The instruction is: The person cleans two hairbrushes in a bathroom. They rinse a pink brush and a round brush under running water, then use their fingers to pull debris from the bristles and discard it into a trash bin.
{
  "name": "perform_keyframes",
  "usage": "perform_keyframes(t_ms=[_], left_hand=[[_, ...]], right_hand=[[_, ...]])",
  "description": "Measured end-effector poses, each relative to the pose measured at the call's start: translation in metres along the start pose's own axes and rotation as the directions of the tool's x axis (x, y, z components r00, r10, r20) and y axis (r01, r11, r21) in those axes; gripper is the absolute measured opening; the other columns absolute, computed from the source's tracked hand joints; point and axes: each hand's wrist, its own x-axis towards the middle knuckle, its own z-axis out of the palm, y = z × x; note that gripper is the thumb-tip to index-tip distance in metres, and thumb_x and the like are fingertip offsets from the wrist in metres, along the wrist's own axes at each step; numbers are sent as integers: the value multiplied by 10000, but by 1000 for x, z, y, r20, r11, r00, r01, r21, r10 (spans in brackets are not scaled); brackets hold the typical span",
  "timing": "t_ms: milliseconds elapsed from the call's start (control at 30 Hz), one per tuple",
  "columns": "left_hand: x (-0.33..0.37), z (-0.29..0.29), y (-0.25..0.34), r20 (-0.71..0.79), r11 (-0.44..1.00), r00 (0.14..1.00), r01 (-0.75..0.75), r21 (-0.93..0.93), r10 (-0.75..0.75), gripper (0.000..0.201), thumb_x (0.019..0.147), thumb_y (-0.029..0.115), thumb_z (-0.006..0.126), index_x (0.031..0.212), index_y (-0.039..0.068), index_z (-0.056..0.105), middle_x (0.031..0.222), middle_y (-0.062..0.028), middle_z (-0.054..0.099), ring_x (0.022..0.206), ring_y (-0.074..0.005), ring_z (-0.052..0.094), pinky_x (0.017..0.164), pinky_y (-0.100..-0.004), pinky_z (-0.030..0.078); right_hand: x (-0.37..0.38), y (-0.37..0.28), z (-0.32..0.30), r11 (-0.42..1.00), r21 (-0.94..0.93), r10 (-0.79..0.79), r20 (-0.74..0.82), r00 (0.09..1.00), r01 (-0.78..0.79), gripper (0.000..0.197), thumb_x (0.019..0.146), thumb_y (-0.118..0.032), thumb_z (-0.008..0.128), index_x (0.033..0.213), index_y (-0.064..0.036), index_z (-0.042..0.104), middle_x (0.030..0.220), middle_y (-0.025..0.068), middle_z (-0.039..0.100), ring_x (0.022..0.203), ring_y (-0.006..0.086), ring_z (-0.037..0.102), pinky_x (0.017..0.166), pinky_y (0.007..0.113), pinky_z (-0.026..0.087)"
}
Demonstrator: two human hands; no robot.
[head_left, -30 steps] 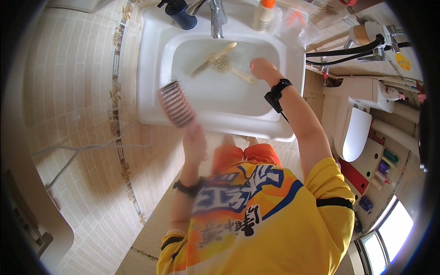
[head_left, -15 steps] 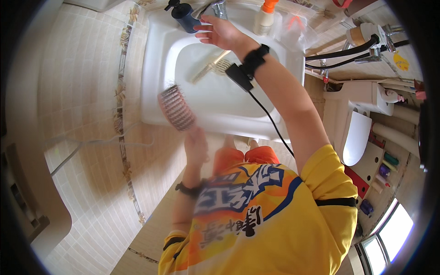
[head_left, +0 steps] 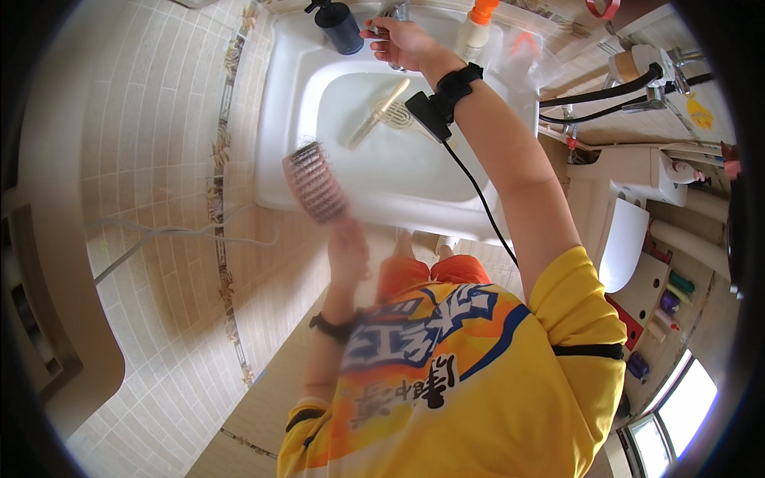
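Observation:
My left hand (head_left: 347, 247) is closed round the handle of a pink hairbrush (head_left: 315, 182). Dark bristles on its wide head face up and left, above the sink's near left rim. My right hand (head_left: 405, 44) reaches over the far side of the sink to the metal faucet (head_left: 396, 11), its fingers bent and apart. It covers much of the faucet, so how firmly it touches is unclear. In the white sink (head_left: 280, 119) a cream comb (head_left: 374, 118) lies across a cream openwork brush (head_left: 398, 115), apparently in shallow water.
A dark blue pump bottle (head_left: 339, 30) stands left of the faucet. Right of it are a white bottle with an orange top (head_left: 473, 33) and a clear plastic bag (head_left: 522, 60). A black cable (head_left: 480, 191) hangs from my right wrist. A toilet (head_left: 624, 239) stands at the right.
My right hand has shifted slightly at the faucet, and its fingers are more bent. The comb lies at a slightly different angle in the sink. My left hand still holds the hairbrush.

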Motion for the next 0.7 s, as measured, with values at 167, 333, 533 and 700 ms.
perform_keyframes(t_ms=[167,333,533,700], left_hand=[[4,2,-3,115,995,990,-69,-66,76,98,892,153,454,953,78,434,582,11,412,419,-58,367,351,-184,291],[14,2,-8,409,823,813,-526,212,415,132,909,162,405,994,65,435,575,8,413,387,-57,346,339,-187,277],[-4,29,23,605,785,679,-605,138,417,138,910,144,372,982,54,449,565,14,398,378,-56,324,351,-198,264],[-18,49,38,706,978,694,-210,12,140,141,904,143,374,966,47,457,559,27,376,389,-49,318,365,-198,259]], right_hand=[[-30,-7,2,985,-172,7,-60,998,-17,249,886,-221,427,1060,-61,506,981,51,590,652,126,515,615,254,450],[-105,24,0,907,-410,-112,-8,994,98,270,874,-240,448,1070,-76,535,956,22,582,679,86,513,647,219,429],[-193,38,13,902,-296,-304,81,949,314,304,866,-240,520,1097,-43,502,911,14,569,751,101,512,677,224,415],[-232,10,1,837,-279,-484,20,875,470,288,872,-224,526,1072,-18,545,957,44,592,839,102,533,751,251,429]])
